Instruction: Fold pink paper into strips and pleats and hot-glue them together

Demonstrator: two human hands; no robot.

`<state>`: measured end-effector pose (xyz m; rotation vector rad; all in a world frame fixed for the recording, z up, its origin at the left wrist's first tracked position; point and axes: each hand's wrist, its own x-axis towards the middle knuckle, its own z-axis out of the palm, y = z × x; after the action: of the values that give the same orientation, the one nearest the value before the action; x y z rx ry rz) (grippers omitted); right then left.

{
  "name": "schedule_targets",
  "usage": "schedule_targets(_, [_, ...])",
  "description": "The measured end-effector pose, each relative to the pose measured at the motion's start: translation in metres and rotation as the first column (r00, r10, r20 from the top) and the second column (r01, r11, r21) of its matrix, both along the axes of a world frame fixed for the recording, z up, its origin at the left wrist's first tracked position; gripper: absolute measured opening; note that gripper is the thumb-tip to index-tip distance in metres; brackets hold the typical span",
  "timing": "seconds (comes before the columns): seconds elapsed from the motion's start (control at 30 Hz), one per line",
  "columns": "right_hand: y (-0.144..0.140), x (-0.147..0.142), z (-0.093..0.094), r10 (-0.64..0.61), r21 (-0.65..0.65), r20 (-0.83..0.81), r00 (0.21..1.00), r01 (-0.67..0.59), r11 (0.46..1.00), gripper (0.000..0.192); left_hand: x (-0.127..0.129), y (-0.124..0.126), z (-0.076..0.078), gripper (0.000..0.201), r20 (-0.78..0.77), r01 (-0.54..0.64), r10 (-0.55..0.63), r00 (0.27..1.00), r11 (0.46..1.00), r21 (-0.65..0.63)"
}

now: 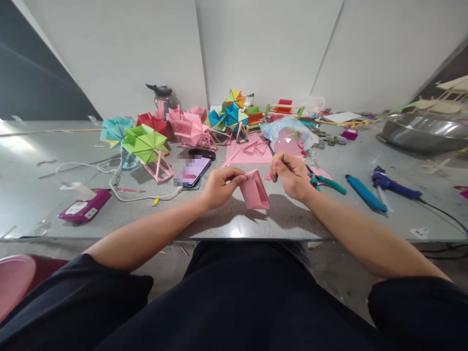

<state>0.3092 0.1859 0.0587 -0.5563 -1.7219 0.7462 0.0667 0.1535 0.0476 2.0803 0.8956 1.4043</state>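
The left hand (219, 187) pinches the upper left corner of a folded pink paper piece (255, 190), its fingers closed on that corner, and holds it just above the tabletop (234, 226) near the middle of the front edge. The right hand (290, 175) hovers just beside the paper's upper right, fingers curled shut as if pinching something small; whether they hold a scrap or a thin stick is too small to tell. The step in hand looks like shaping or gluing one folded pink segment, of the kind that makes up the paper pinwheels (146, 144) gathered toward the back edge. A next move would likely call for a steady grip from the left and a fine, careful touch from the right along the fold. Pink paper sheets (248, 151) lie behind the hands, a phone (193, 170) sits to the left, and green-handled pliers (325, 181) and a blue glue gun (391, 183) lie to the right.
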Motion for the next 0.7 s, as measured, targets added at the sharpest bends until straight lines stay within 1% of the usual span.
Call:
schedule_targets(0.1, [0.018,0.009,0.000,-0.100,-0.015,-0.117,0.988,0.099,0.995,0.064,-0.002,0.009,-0.004,0.031,0.103,-0.039,0.053,0.993,0.990,-0.134])
schedule_targets(0.17, [0.032,0.017,-0.002,-0.180,-0.032,-0.123,0.976,0.177,0.984,0.064,-0.005,0.018,-0.008,0.036,0.191,-0.053,0.095,0.977,0.975,-0.215])
schedule_targets(0.2, [0.039,0.021,-0.004,-0.202,-0.040,-0.104,0.974,0.199,0.979,0.060,-0.007,0.023,-0.010,0.038,0.240,-0.048,0.110,0.964,0.967,-0.251])
schedule_targets(0.27, [0.048,0.025,-0.009,-0.183,-0.054,-0.027,0.983,0.181,0.982,0.040,-0.012,0.034,-0.016,0.040,0.334,-0.011,0.128,0.934,0.944,-0.330])
schedule_targets(0.3, [0.051,0.025,-0.013,-0.135,-0.070,0.026,0.990,0.137,0.988,0.036,-0.014,0.039,-0.018,0.040,0.376,0.002,0.144,0.915,0.932,-0.363])
schedule_targets(0.33, [0.051,0.023,-0.017,-0.066,-0.099,0.080,0.995,0.074,0.992,0.045,-0.016,0.044,-0.021,0.039,0.407,0.004,0.167,0.898,0.922,-0.387])
schedule_targets(0.37, [0.050,0.019,-0.022,0.018,-0.144,0.122,0.992,0.000,0.990,0.055,-0.017,0.047,-0.023,0.037,0.424,-0.006,0.195,0.885,0.913,-0.408])
schedule_targets(0.43, [0.041,0.007,-0.031,0.178,-0.257,0.144,0.974,-0.137,0.957,0.065,-0.017,0.050,-0.027,0.032,0.445,-0.038,0.260,0.857,0.892,-0.449])
schedule_targets(0.47, [0.034,-0.001,-0.035,0.227,-0.305,0.125,0.966,-0.181,0.935,0.068,-0.016,0.049,-0.028,0.031,0.453,-0.053,0.292,0.842,0.881,-0.470])
schedule_targets(0.5, [0.027,-0.009,-0.038,0.244,-0.339,0.101,0.965,-0.197,0.920,0.070,-0.014,0.047,-0.029,0.029,0.462,-0.061,0.320,0.827,0.869,-0.491])
schedule_targets(0.53, [0.020,-0.016,-0.039,0.234,-0.362,0.078,0.969,-0.191,0.912,0.070,-0.011,0.044,-0.030,0.028,0.468,-0.064,0.339,0.816,0.858,-0.510])
schedule_targets(0.57, [0.014,-0.022,-0.039,0.201,-0.376,0.065,0.977,-0.162,0.912,0.066,-0.009,0.041,-0.030,0.028,0.468,-0.062,0.350,0.812,0.848,-0.526])
schedule_targets(0.63, [0.005,-0.028,-0.036,0.114,-0.382,0.069,0.991,-0.079,0.921,0.050,-0.005,0.035,-0.029,0.025,0.445,-0.060,0.347,0.826,0.838,-0.543])
schedule_targets(0.7, [0.002,-0.028,-0.030,0.036,-0.368,0.091,0.995,0.000,0.930,0.036,-0.003,0.031,-0.026,0.021,0.404,-0.071,0.326,0.855,0.844,-0.532])
